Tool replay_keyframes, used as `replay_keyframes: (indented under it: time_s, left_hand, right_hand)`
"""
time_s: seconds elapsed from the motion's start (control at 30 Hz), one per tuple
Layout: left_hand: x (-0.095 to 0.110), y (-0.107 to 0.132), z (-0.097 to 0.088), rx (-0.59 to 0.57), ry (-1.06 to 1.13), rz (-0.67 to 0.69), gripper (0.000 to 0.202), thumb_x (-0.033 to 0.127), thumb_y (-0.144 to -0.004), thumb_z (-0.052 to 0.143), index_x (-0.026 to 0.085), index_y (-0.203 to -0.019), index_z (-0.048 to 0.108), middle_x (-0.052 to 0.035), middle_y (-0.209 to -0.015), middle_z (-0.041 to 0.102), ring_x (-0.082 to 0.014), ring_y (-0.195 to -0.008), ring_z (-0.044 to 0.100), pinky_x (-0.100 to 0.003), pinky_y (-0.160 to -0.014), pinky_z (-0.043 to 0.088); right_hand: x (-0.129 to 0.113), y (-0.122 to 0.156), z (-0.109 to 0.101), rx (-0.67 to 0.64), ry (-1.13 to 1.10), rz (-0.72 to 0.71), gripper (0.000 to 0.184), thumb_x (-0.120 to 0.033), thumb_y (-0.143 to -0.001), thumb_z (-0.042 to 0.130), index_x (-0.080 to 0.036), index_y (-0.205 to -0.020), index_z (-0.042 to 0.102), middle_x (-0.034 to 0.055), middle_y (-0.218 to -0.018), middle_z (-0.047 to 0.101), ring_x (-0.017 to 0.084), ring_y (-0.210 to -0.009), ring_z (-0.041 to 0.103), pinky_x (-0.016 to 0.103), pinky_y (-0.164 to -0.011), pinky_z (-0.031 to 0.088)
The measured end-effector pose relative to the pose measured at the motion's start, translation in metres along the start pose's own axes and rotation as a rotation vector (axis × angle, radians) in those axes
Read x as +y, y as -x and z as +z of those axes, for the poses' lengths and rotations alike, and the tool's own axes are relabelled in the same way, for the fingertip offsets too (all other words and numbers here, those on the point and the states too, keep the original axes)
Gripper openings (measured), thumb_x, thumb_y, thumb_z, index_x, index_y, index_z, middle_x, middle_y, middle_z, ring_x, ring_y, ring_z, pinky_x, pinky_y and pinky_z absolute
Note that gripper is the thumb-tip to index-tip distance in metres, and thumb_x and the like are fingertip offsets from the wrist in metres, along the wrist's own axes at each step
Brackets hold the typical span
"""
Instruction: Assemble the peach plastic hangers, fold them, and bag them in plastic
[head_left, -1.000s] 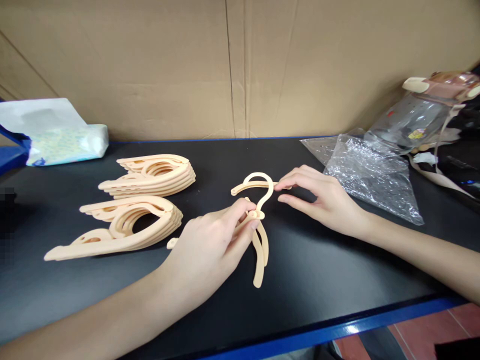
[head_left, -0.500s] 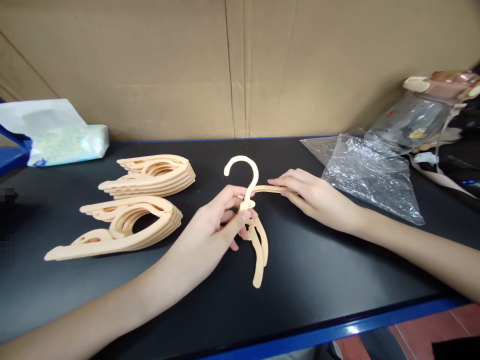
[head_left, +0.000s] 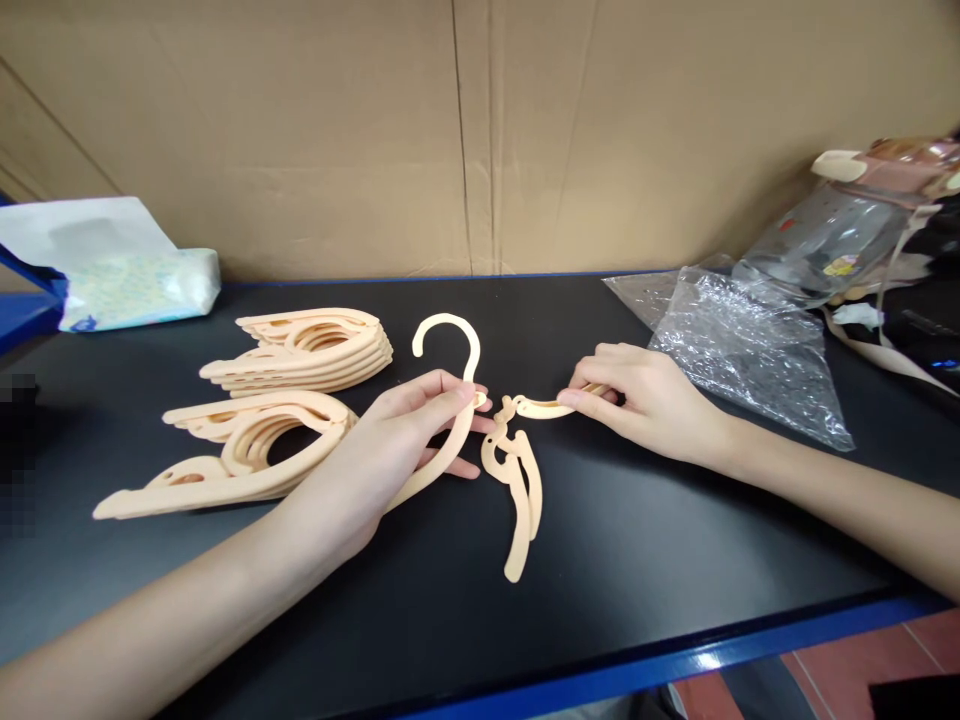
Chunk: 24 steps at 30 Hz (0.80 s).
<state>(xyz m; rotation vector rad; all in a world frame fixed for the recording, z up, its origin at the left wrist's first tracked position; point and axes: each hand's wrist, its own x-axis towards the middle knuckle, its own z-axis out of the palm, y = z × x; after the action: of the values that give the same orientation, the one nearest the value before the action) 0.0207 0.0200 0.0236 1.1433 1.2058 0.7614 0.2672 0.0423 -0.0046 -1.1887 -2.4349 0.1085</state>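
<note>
My left hand (head_left: 420, 425) pinches a beige plastic hanger hook (head_left: 471, 345) at its base between thumb and fingers. A curved hanger arm (head_left: 454, 440) runs down from that base and passes behind the hand. My right hand (head_left: 637, 400) is closed on the end of a slim beige hanger piece (head_left: 544, 409). From its left end hang two hinged curved arms (head_left: 521, 490), close by my left fingertips. Whether these arms are joined to the hook, I cannot tell.
Two stacks of folded beige hangers, a rear stack (head_left: 300, 355) and a front stack (head_left: 225, 480), lie at left. A tissue pack (head_left: 142, 285) is behind them. Clear plastic bags (head_left: 742, 350) and a drink bottle (head_left: 832, 230) lie at right. Cardboard (head_left: 300, 140) stands behind the table.
My left hand has moved the hook leftward, away from the hinged arms, and a curved arm now shows below it. My right fingers have curled round the slim piece, which now tilts.
</note>
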Motion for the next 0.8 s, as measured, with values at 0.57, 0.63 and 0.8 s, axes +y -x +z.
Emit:
replay_keyframes:
  time_s: [0.57, 0.63, 0.8]
  left_hand:
    - [-0.001, 0.0037, -0.0025, -0.353, 0.143, -0.207, 0.019, 0.035, -0.09, 0.068, 0.017, -0.097, 0.072, -0.0098, -0.099, 0.077, -0.0236, -0.086, 0.076, -0.021, -0.058, 0.062]
    - [0.0006, 0.004, -0.0019, -0.369, 0.124, -0.226, 0.018, 0.033, -0.091, 0.067, 0.018, -0.101, 0.071, -0.0095, -0.103, 0.076, -0.0237, -0.088, 0.076, -0.021, -0.058, 0.062]
    - [0.0006, 0.0032, -0.0024, -0.398, 0.124, -0.207, 0.014, 0.029, -0.09, 0.068, 0.016, -0.096, 0.068, -0.0083, -0.104, 0.075, -0.0223, -0.092, 0.075, -0.021, -0.064, 0.063]
  right_hand:
    - [-0.0022, 0.0004, -0.0004, 0.068, 0.145, -0.273, 0.059, -0.066, -0.092, 0.043, -0.018, -0.057, 0.048, -0.0034, -0.053, 0.049, 0.012, -0.057, 0.04, 0.03, -0.068, 0.031]
    - [-0.0029, 0.0006, -0.0003, 0.084, 0.152, -0.288, 0.06, -0.066, -0.092, 0.043, -0.018, -0.056, 0.047, -0.0038, -0.053, 0.048, 0.011, -0.056, 0.038, 0.03, -0.068, 0.03]
    - [-0.0053, 0.0013, 0.0002, 0.094, 0.119, -0.28, 0.061, -0.068, -0.09, 0.044, -0.018, -0.054, 0.045, -0.0049, -0.051, 0.046, 0.01, -0.054, 0.037, 0.03, -0.068, 0.029]
